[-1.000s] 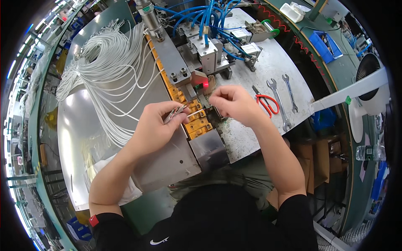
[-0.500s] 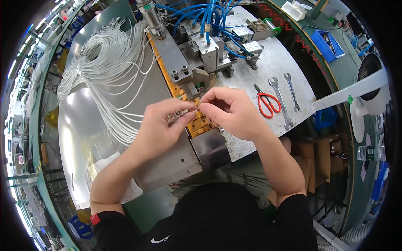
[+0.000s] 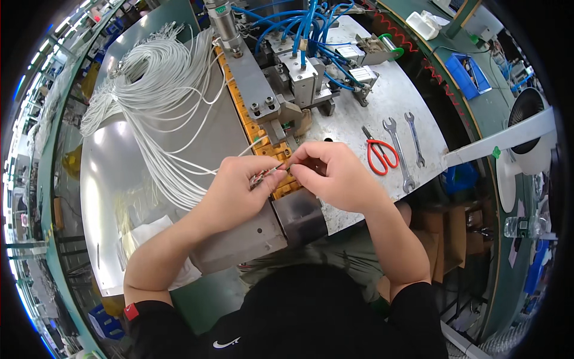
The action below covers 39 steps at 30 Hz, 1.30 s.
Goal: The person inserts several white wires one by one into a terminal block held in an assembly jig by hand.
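Note:
My left hand (image 3: pixel 236 186) is closed in a pinch on a few thin wires (image 3: pixel 260 178) with dark, red and pale colours, probably a stripped cable end. Close against its fingertips, my right hand (image 3: pixel 339 176) also pinches; what lies between those fingers is too small to make out. Both hands hover over the near end of an orange slotted rail (image 3: pixel 287 188), just in front of a metal press block (image 3: pixel 276 130). White cables (image 3: pixel 173 188) run from the left toward my left hand. One white cable end reaches the rail beside the press block.
A large coil of white cables (image 3: pixel 146 75) lies on the metal sheet at the left. Blue air tubes (image 3: pixel 308 27) and cylinders stand behind the press. On the right plate are red-handled scissors (image 3: pixel 382 157) and two wrenches (image 3: pixel 397 154), (image 3: pixel 414 139). A white beam (image 3: pixel 502 141) crosses at right.
The view has shifted slightly. My left hand, blurred before, is now steadier, its fingers closed on the wires. My right hand stays pinched beside it, both a little lower in the picture.

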Motion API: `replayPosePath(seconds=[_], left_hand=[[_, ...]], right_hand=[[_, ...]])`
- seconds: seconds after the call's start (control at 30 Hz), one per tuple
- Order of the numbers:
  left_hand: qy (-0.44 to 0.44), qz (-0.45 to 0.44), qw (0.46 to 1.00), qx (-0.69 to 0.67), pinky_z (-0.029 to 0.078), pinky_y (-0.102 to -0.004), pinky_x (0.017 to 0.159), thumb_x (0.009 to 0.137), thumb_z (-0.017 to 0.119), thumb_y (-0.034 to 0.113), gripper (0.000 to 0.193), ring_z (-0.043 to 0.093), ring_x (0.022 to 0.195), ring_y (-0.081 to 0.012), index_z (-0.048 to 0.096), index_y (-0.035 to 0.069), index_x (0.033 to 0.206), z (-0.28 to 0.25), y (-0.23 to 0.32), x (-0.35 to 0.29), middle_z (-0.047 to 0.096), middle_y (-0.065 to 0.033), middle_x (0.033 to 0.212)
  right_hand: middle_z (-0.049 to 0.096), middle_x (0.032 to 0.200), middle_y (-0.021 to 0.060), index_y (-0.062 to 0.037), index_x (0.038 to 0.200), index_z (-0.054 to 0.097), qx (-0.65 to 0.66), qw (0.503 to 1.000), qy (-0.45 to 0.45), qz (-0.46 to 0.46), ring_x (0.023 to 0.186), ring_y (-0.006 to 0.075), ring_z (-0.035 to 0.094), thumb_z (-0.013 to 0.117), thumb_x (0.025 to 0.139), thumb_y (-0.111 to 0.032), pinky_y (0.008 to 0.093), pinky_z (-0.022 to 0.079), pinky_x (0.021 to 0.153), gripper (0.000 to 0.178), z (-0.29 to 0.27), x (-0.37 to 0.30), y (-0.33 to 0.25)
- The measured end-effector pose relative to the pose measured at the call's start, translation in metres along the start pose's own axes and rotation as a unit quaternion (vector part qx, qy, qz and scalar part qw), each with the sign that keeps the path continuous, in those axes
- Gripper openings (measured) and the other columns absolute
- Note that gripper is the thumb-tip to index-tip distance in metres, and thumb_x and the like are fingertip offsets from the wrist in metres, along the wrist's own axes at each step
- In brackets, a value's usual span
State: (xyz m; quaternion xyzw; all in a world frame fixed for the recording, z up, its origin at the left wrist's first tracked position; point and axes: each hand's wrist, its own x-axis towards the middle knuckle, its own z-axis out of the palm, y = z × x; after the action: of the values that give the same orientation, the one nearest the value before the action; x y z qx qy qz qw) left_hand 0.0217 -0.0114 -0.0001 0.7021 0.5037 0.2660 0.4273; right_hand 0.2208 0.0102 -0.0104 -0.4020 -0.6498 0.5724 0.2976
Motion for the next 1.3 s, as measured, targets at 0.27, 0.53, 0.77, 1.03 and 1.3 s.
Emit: replayPosePath(seconds=[0.27, 0.53, 0.77, 1.03, 1.3], left_hand=[[-0.009, 0.043, 0.997, 0.062, 0.043, -0.0282, 0.056, 0.085, 0.063, 0.005, 0.010, 0.054, 0.061, -0.0145, 0.064, -0.004, 0.091, 0.002, 0.001, -0.002, 0.060, -0.0134, 0.070], [0.043, 0.111, 0.990, 0.075, 0.043, -0.0302, 0.056, 0.082, 0.065, 0.002, 0.010, 0.055, 0.058, -0.0221, 0.064, -0.004, 0.090, 0.004, 0.004, -0.004, 0.063, -0.0147, 0.071], [0.018, 0.094, 0.994, 0.050, 0.044, -0.0300, 0.056, 0.081, 0.064, 0.000, 0.009, 0.057, 0.060, -0.0227, 0.065, -0.003, 0.089, 0.004, 0.001, -0.003, 0.062, -0.0151, 0.070], [0.052, 0.125, 0.989, 0.062, 0.044, -0.0317, 0.055, 0.082, 0.064, 0.003, 0.009, 0.056, 0.057, -0.0240, 0.066, -0.003, 0.088, 0.005, 0.000, -0.003, 0.062, -0.0124, 0.069], [-0.040, 0.065, 0.997, -0.028, 0.043, -0.0272, 0.057, 0.085, 0.063, 0.009, 0.012, 0.057, 0.061, -0.0173, 0.065, -0.003, 0.085, 0.000, -0.005, -0.005, 0.061, -0.0077, 0.070]], right_hand=[[0.063, 0.072, 0.0031, 0.0045, 0.091, 0.062, -0.101, 0.993, -0.011, -0.060, 0.063, 0.0061, 0.055, 0.060, 0.085, -0.005, 0.0220, 0.044, 0.055, 0.011, 0.001, -0.003, -0.004], [0.063, 0.070, 0.0075, 0.0055, 0.089, 0.062, 0.051, 0.998, -0.013, 0.027, 0.061, 0.0085, 0.056, 0.061, 0.084, -0.004, 0.0237, 0.046, 0.056, 0.011, 0.002, -0.004, -0.005], [0.064, 0.072, 0.0081, 0.0043, 0.087, 0.063, -0.137, 0.982, 0.020, -0.128, 0.060, 0.0093, 0.057, 0.061, 0.084, -0.005, 0.0247, 0.046, 0.055, 0.010, 0.004, -0.007, 0.000], [0.062, 0.070, 0.0028, 0.0033, 0.085, 0.062, 0.090, 0.995, -0.030, 0.039, 0.059, 0.0080, 0.055, 0.062, 0.085, -0.006, 0.0236, 0.044, 0.054, 0.009, -0.002, 0.003, 0.000], [0.059, 0.068, 0.0006, 0.0013, 0.082, 0.062, 0.076, 0.994, -0.075, 0.006, 0.055, 0.0050, 0.050, 0.062, 0.085, -0.008, 0.0212, 0.039, 0.048, 0.010, -0.004, 0.002, 0.004]])
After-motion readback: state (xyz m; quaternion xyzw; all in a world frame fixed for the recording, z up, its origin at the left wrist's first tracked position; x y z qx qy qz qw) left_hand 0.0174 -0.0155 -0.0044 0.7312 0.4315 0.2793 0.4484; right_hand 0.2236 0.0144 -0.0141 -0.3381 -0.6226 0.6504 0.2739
